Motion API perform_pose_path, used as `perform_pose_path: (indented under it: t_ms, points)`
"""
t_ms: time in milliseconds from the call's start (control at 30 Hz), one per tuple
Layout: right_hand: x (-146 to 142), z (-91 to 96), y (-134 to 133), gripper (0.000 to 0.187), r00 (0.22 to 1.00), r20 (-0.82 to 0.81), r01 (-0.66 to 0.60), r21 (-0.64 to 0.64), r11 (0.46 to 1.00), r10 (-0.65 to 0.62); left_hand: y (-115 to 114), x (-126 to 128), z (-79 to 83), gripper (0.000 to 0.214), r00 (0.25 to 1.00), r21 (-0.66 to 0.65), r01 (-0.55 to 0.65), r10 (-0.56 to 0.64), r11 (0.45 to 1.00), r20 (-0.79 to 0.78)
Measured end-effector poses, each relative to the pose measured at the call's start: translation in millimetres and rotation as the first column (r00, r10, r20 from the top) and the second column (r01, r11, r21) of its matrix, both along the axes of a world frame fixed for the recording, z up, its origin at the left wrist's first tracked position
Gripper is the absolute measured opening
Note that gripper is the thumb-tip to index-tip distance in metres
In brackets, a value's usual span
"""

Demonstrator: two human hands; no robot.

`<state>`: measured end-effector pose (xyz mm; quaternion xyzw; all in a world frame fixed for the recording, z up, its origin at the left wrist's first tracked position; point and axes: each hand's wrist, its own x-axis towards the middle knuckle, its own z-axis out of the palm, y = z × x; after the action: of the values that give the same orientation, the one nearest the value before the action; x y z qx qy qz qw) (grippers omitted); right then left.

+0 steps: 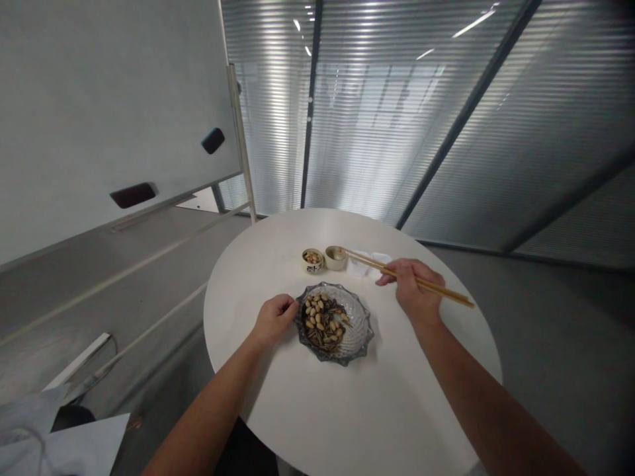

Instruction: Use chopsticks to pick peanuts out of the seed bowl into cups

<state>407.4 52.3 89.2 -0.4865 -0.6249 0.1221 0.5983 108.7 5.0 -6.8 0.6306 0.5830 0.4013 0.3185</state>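
A scalloped glass bowl on the round white table holds pistachios and dark striped sunflower seeds, mostly on its left side. My left hand has its fingers closed on the bowl's left rim. In my right hand is a pair of wooden chopsticks, slanting up to the left. Their tips reach the rim of a small cup behind the bowl; whether they pinch anything is too small to tell. Beside it, another small cup with black lettering contains pale nuts.
White plastic containers stand right of the cups, partly behind the chopsticks and right hand. The round table ends near a ribbed glass wall. A whiteboard on a metal stand rises at the left.
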Motion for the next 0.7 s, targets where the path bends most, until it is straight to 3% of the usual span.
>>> perform_pose_path:
  t_ms: [167,300,533,700]
  points:
    - [-4.8,-16.2,43.7,0.048,0.998,-0.047,-0.039,-0.091,0.995,0.035,0.7,-1.0,-0.3,0.035,1.000,0.005,0.008,-0.008,1.000,0.000]
    - [-9.8,-30.7,62.7,0.048,0.999,-0.029,-0.024,-0.174,0.984,0.020,1.9,-2.3,-2.5,0.034,1.000,0.005,0.016,-0.016,1.000,-0.012]
    - [-16.3,-41.7,73.3,0.051,0.997,0.076,-0.019,-0.193,0.981,0.034,2.4,-2.1,-5.7,0.036,1.000,0.003,0.005,-0.005,1.000,-0.012]
    - [-14.6,-36.0,68.6,0.044,0.999,-0.009,-0.037,-0.198,0.980,0.036,2.4,-2.5,-4.5,0.035,1.000,0.016,0.004,-0.003,1.000,-0.023]
